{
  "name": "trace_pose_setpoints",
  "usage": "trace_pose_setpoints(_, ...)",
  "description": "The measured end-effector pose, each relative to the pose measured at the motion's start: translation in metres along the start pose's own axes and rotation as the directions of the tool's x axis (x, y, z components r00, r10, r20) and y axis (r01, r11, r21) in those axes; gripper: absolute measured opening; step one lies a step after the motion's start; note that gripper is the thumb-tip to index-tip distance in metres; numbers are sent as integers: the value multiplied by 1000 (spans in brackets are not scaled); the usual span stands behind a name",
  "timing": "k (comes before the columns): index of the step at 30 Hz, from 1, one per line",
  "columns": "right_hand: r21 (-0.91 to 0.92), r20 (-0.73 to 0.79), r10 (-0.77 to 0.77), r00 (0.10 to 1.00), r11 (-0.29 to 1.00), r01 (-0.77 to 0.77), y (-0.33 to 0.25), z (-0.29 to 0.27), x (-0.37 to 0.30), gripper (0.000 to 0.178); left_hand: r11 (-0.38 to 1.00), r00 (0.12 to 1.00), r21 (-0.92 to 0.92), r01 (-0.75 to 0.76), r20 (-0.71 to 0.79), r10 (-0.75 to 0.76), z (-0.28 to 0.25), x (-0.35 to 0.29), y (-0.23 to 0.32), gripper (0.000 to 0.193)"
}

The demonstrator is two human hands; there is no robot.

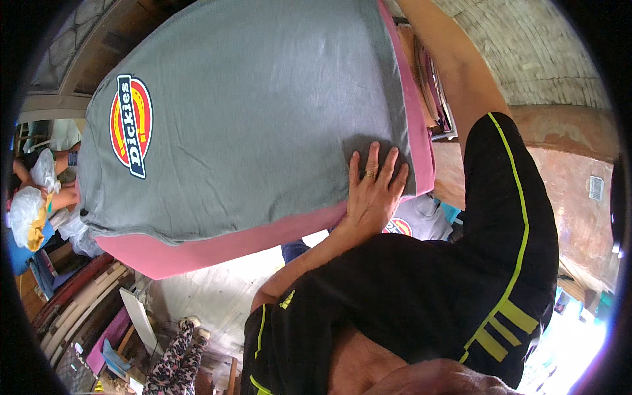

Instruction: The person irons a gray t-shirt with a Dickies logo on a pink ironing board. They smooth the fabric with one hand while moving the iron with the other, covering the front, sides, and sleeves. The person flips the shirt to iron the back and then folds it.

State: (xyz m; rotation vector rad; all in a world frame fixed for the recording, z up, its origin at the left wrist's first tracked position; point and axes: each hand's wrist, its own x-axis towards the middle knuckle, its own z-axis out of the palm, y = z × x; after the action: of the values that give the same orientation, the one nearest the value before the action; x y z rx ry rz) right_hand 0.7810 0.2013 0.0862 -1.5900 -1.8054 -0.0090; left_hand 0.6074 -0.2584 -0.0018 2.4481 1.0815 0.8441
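Observation:
A grey T-shirt (263,112) is spread over a large pink board (217,243), whose edge shows along the near and right sides. A red, yellow and dark blue printed emblem (133,125) sits toward the shirt's left end. My left hand (375,187), with a ring on one finger, lies flat on the shirt near its right corner, fingers spread. Past the board's right side my right arm (454,59) reaches up and out of the picture, so its hand is hidden. Below the board, partly covered, is another grey cloth (421,217) with a similar print.
At the far left another person's arm (64,197) shows among plastic bags (29,210). Long rolls or boards (79,306) are stacked at lower left. Someone's legs in patterned trousers (178,359) are at the bottom. A brown panel (566,204) stands at right.

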Motion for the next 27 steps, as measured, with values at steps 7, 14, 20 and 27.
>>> trace_pose_setpoints(7,103,185,-204,961,977,187,-89,0,-150,42,987,997,-149,54,-46,-61,-39,6,-29,57)
trace_pose_setpoints(14,-21,448,-314,837,932,361,-121,-72,-329,59,685,794,404,607,-263,-548,-121,-87,-70,47)
trace_pose_setpoints(20,-87,501,-249,829,938,335,-113,-74,-332,61,567,590,228,791,-530,-610,-137,-161,-97,53)
trace_pose_setpoints(27,-79,443,-307,842,923,377,-95,-64,-338,56,369,288,43,928,-712,-640,-177,-166,-145,44)
